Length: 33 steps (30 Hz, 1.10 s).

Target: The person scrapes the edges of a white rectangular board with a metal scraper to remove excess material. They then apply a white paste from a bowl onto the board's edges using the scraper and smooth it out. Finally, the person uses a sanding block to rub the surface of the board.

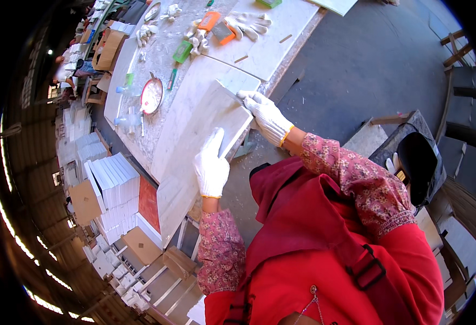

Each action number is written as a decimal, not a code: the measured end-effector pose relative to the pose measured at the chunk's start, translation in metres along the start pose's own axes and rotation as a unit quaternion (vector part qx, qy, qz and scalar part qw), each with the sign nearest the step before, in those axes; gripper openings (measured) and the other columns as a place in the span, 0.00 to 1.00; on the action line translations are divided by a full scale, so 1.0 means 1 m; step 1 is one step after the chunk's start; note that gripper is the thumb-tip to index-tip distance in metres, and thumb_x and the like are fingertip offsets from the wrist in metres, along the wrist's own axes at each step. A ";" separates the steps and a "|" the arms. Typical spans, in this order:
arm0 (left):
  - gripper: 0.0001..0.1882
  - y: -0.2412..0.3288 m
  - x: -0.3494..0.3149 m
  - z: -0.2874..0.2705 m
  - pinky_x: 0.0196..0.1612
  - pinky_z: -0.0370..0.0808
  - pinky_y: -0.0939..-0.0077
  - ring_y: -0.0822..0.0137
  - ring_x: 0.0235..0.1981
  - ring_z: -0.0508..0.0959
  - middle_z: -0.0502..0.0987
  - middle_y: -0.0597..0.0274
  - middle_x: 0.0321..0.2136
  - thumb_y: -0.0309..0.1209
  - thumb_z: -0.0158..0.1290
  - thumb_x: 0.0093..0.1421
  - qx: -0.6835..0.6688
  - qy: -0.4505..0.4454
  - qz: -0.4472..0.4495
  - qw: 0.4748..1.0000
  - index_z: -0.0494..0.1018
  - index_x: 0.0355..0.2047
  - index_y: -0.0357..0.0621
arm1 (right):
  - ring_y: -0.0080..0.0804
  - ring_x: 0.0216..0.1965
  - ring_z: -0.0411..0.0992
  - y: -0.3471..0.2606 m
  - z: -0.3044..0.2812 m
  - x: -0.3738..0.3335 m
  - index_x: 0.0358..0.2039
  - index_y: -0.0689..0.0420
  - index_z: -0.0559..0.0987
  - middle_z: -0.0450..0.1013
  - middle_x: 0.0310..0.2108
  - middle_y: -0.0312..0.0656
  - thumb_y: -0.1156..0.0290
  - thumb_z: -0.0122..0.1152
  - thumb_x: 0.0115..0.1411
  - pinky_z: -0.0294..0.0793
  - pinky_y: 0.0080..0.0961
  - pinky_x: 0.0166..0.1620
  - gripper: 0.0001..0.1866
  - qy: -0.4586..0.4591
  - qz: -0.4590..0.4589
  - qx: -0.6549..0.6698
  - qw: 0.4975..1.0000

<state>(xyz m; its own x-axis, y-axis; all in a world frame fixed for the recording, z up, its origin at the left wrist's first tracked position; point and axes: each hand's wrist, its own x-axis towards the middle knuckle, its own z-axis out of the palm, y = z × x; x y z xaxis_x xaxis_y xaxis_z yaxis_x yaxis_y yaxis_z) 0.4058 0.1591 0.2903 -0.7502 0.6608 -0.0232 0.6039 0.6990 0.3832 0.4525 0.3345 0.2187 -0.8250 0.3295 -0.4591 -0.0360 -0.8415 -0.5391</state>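
Observation:
A pale grey-veined marble tile (216, 115) is tilted up over the worktable, its thick near edge facing me. My right hand (266, 115), in a white knit glove with a yellow cuff, grips the tile's right corner with the fingers closed. At the near edge, my left hand (212, 169), gloved alike, holds the tile with its fingers along the side. The tile hides the left thumb in part. Larger marble slabs (186, 86) lie flat beneath and behind it on the dusty table.
Beyond the tile sit a red-rimmed bowl (151, 96) of white paste, plastic bottles (127, 120), loose white gloves (247, 24), orange blocks (209, 20) and a green block (182, 51). Stacked white tiles (114, 187) stand left. A dark-topped stool (406, 138) is at right.

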 end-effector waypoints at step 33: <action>0.32 -0.016 -0.025 0.025 0.61 0.69 0.63 0.50 0.57 0.74 0.76 0.52 0.55 0.15 0.48 0.47 0.015 0.022 0.021 0.999 0.75 0.54 0.44 | 0.15 0.17 0.52 0.007 -0.023 -0.070 0.51 0.48 0.75 0.60 0.19 0.27 0.68 0.46 0.72 0.50 0.16 0.20 0.11 0.040 0.129 0.083 0.987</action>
<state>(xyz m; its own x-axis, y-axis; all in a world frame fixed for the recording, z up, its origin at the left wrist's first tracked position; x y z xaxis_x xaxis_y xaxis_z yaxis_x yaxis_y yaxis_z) 0.4217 0.1382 0.2614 -0.7347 0.6776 0.0324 0.6421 0.6792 0.3556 0.5228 0.3156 0.2303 -0.7723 0.1216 -0.6236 0.0730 -0.9580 -0.2772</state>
